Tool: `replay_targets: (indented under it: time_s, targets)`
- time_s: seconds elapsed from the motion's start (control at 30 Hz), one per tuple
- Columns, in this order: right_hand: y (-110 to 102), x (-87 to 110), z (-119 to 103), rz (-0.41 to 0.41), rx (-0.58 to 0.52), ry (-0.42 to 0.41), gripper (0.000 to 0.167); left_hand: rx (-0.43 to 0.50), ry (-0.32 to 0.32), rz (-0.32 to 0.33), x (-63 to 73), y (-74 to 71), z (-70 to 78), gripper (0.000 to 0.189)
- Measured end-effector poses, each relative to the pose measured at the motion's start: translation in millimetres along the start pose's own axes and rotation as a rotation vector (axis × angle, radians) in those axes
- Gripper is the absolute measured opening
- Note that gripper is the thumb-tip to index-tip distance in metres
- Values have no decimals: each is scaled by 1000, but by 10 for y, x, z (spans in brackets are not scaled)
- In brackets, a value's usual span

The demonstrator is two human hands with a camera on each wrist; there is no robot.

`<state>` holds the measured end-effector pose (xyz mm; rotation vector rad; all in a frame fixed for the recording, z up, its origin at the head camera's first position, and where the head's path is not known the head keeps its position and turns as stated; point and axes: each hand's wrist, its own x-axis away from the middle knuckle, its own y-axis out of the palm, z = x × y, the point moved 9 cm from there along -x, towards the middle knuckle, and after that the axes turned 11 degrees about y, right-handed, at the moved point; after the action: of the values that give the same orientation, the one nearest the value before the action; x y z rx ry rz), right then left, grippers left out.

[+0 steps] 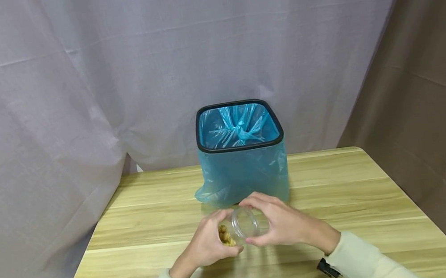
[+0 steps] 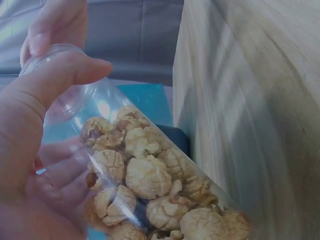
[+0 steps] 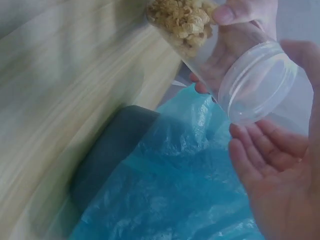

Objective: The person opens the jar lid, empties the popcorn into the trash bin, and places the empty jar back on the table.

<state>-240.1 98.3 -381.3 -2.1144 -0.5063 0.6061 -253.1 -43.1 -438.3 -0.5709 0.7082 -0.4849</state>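
Note:
A clear plastic jar (image 3: pixel 212 62) lies tilted on its side above the table, part filled with caramel-coloured popcorn (image 2: pixel 150 175). My left hand (image 1: pixel 208 243) grips the jar's body, thumb on one side and fingers round the other. A clear round lid (image 3: pixel 262 82) sits at the jar's end facing right. My right hand (image 1: pixel 277 221) holds this lid by its edge between thumb and fingers. In the head view, my left hand hides much of the jar's body.
Just beyond my hands stands a square trash bin (image 1: pixel 247 177) with a black rim (image 1: pixel 199 132) and a translucent blue bag (image 1: pixel 242 130) lining it. The wooden table (image 1: pixel 143 227) spreads to both sides. A grey curtain (image 1: pixel 152 74) hangs behind, a brown one (image 1: pixel 418 115) at the right.

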Motion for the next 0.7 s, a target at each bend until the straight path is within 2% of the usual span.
replay_targets:
  time_s: [0.23,0.3,0.4,0.53,0.7]
  targets:
    - [-44,90,-172,-6,232,-252,92,-9,1,-4,16,2,7,80]
    - [-73,104,-186,13,259,-280,97,-19,-3,-1,18,-1,6,80]
    - [-130,73,-151,44,227,-221,95,-23,-11,2,20,-4,2,80]
    - [-179,1,-44,68,143,-44,83,-33,-25,6,23,-7,-5,80]
    - [-119,-51,63,21,89,140,76,-43,-33,12,34,0,-15,79]
